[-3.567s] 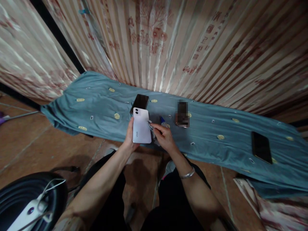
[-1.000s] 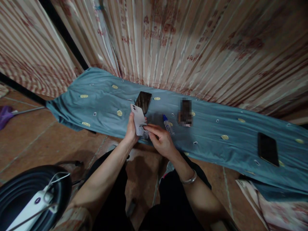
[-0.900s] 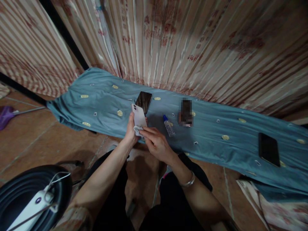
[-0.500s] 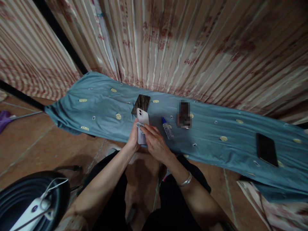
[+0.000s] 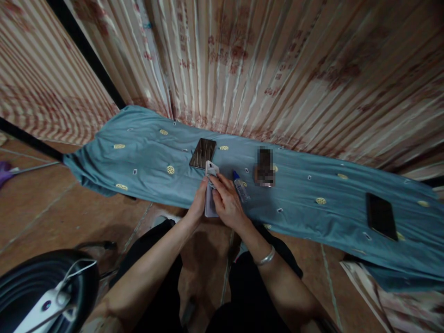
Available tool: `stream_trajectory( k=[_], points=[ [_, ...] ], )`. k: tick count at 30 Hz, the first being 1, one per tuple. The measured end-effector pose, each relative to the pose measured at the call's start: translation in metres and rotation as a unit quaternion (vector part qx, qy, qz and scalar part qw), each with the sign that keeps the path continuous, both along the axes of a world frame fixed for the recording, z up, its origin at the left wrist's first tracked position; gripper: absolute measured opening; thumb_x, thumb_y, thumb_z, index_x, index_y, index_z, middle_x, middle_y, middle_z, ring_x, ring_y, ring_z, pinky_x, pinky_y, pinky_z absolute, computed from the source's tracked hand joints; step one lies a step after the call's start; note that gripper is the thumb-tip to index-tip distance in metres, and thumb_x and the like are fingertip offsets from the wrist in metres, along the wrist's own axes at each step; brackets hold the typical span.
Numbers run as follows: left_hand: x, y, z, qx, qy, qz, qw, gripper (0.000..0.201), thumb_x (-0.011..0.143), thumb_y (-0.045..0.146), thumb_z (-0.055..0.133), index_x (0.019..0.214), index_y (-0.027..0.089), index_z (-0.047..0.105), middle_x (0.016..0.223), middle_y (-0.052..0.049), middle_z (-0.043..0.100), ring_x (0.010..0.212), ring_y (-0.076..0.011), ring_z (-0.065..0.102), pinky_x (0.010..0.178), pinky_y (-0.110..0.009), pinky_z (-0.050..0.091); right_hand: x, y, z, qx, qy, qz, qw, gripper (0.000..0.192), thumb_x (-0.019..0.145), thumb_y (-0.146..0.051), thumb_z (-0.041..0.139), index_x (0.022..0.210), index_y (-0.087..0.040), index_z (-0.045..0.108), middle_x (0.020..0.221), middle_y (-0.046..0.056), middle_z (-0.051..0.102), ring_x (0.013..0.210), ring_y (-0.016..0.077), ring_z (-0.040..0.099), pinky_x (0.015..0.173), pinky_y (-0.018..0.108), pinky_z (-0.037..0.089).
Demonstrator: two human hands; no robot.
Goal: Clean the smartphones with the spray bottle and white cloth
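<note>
A pale lilac smartphone (image 5: 210, 208), its camera end pointing away from me, is held over the front edge of the blue cloth. My left hand (image 5: 198, 200) is closed around its left side. Fingers of my right hand (image 5: 227, 202) are bent and press a small grey cloth (image 5: 212, 174) onto the phone's back near the camera. The cloth is partly hidden under those fingers. Just beyond the phone lies a dark glossy phone (image 5: 203, 153). To the right of my right hand, a clear bottle with a blue cap (image 5: 242, 187) lies on its side.
The blue patterned cloth (image 5: 149, 152) covers a long low surface before a pleated curtain (image 5: 222, 69). A pixelated dark object (image 5: 265, 167) and a black phone (image 5: 381, 216) lie to the right. Black coiled hose (image 5: 31, 268) and a white power strip (image 5: 41, 312) are at lower left.
The lilac phone has shifted right and nearer to me and is tilted more. Both hands moved with it, and the right fingers remain on the grey cloth near the camera.
</note>
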State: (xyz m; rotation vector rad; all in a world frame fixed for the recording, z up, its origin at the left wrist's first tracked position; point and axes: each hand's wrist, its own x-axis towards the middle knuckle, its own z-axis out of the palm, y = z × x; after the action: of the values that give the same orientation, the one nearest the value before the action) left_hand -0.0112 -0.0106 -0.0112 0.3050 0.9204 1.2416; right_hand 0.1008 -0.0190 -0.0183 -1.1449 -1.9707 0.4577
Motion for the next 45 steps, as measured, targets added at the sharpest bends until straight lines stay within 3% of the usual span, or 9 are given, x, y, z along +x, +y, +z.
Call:
stream_trajectory(
  k=[3,12,19,26,32,45],
  points=[
    [0.002,-0.001,0.000,0.012,0.035,0.038,0.999,0.027,0.096,0.027,0.052,0.109,0.014,0.072,0.111,-0.005,0.076,0.120,-0.0167,0.064,0.104,-0.023,0.047,0.001,0.003,-0.001,-0.008,0.022,-0.005,1.000,0.046,0.097,-0.021,0.038,0.141,-0.023,0.053,0.145,0.012,0.053,0.133,0.0256,0.049,0.115,0.049,0.039],
    [0.000,0.001,0.008,-0.011,0.036,0.033,0.999,0.029,0.096,0.031,0.052,0.104,0.013,0.073,0.102,-0.006,0.077,0.111,-0.0199,0.068,0.102,-0.028,0.049,0.003,0.008,-0.005,-0.017,0.043,-0.034,0.998,0.043,0.094,-0.017,0.042,0.131,-0.025,0.062,0.139,0.009,0.058,0.129,0.0229,0.054,0.113,0.044,0.042],
    [0.005,0.001,0.004,0.014,0.017,0.027,0.999,0.026,0.096,0.027,0.053,0.108,0.015,0.073,0.118,-0.005,0.074,0.122,-0.0171,0.062,0.106,-0.024,0.045,0.006,0.008,0.000,-0.017,0.049,-0.007,0.999,0.043,0.095,-0.017,0.041,0.132,-0.026,0.061,0.142,0.008,0.057,0.132,0.0223,0.052,0.115,0.044,0.040],
    [0.005,-0.003,0.019,-0.035,0.043,0.028,0.998,0.034,0.100,0.028,0.044,0.110,0.013,0.072,0.098,-0.006,0.078,0.104,-0.0192,0.071,0.097,-0.027,0.052,0.005,0.009,-0.003,-0.023,0.048,-0.024,0.998,0.042,0.093,-0.014,0.040,0.127,-0.022,0.065,0.139,0.011,0.058,0.128,0.0236,0.054,0.114,0.045,0.041],
    [0.006,-0.004,0.021,-0.054,0.062,0.034,0.996,0.037,0.100,0.031,0.043,0.113,0.012,0.072,0.087,-0.005,0.078,0.090,-0.0181,0.073,0.091,-0.026,0.055,0.003,0.009,-0.007,-0.018,0.055,-0.041,0.997,0.041,0.092,-0.014,0.042,0.125,-0.024,0.065,0.137,0.009,0.059,0.127,0.0240,0.055,0.113,0.045,0.042],
    [0.006,-0.005,0.019,-0.045,0.050,0.043,0.997,0.036,0.098,0.030,0.046,0.112,0.010,0.072,0.090,-0.006,0.078,0.101,-0.0201,0.071,0.101,-0.029,0.050,-0.004,0.010,-0.010,-0.009,0.094,-0.074,0.993,0.041,0.090,-0.011,0.040,0.119,-0.023,0.066,0.130,0.009,0.065,0.122,0.0224,0.059,0.109,0.042,0.046]
  ],
)
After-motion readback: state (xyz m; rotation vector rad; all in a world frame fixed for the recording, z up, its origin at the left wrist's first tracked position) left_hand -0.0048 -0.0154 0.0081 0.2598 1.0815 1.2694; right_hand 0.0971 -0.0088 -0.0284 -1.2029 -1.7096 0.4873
